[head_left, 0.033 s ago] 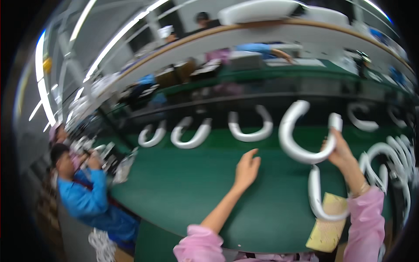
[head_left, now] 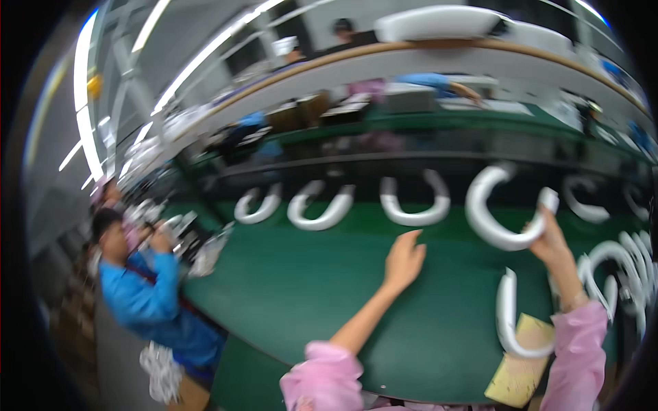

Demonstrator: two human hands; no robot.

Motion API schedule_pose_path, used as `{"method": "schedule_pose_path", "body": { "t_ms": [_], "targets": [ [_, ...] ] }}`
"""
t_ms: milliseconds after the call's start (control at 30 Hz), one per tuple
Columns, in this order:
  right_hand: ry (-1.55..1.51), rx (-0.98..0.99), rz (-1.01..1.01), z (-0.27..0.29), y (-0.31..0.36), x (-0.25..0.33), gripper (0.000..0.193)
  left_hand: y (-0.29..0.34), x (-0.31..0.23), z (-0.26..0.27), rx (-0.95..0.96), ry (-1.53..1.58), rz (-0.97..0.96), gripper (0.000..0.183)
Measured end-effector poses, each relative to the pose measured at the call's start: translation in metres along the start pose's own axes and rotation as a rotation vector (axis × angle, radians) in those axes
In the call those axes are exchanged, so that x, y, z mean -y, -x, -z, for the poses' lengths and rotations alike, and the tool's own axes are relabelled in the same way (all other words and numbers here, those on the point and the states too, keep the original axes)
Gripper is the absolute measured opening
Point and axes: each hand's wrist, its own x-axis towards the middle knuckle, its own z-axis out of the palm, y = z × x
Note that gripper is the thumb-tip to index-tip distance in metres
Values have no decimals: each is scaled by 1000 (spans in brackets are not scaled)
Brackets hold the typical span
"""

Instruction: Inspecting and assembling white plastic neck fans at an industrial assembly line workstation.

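In my right hand [head_left: 550, 241] is a white U-shaped curved piece [head_left: 488, 225], gripped by its right arm with the open end pointing away from me. My left hand [head_left: 404, 262] is empty, its fingers loosely apart over the green bench [head_left: 308, 294]. A similar white U piece [head_left: 507, 318] lies below the held one, partly over a yellow sheet [head_left: 508, 382]. Farther back is a row of such pieces, including one ahead of my left hand [head_left: 415, 218] and another to its left [head_left: 322, 221]. Motion blurs the fingertips.
Several more white curved pieces [head_left: 608, 251] are heaped at the right, beside my forearm. A raised shelf [head_left: 301, 79] runs across the back. A person in blue [head_left: 147, 294] works at the left end, near clear plastic bags [head_left: 209, 253]. Someone's arm [head_left: 466, 92] reaches in behind.
The whole picture has shifted a little to the right. The white U piece remains in my right hand, and my left hand stays empty over the bench.
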Motion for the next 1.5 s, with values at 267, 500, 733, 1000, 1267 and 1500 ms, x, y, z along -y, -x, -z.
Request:
{"method": "schedule_pose_path", "body": {
  "t_ms": [267, 500, 733, 1000, 1267, 1500],
  "targets": [
    [719, 44, -118, 29, 4, 11, 38, -101, 94, -72, 154, -729, -151, 45],
    [1391, 192, 417, -39, 121, -9, 60, -94, -15, -43, 249, -18, -505, 38],
    [1057, -121, 744, 30, 156, -51, 75, 9, -158, 74, 730, 942, -261, 53],
    [485, -198, 299, -23, 236, -88, 29, 94, -152, 77, 869, 1638, 217, 60],
    [414, -4, 49, -34, 233, -106, 34, 107, -148, 69, 465, 1554, 346, 57],
    [437, -24, 7, -43, 236, -113, 42, 116, -133, 68, 349, 1631, 369, 50]
  ]
}}
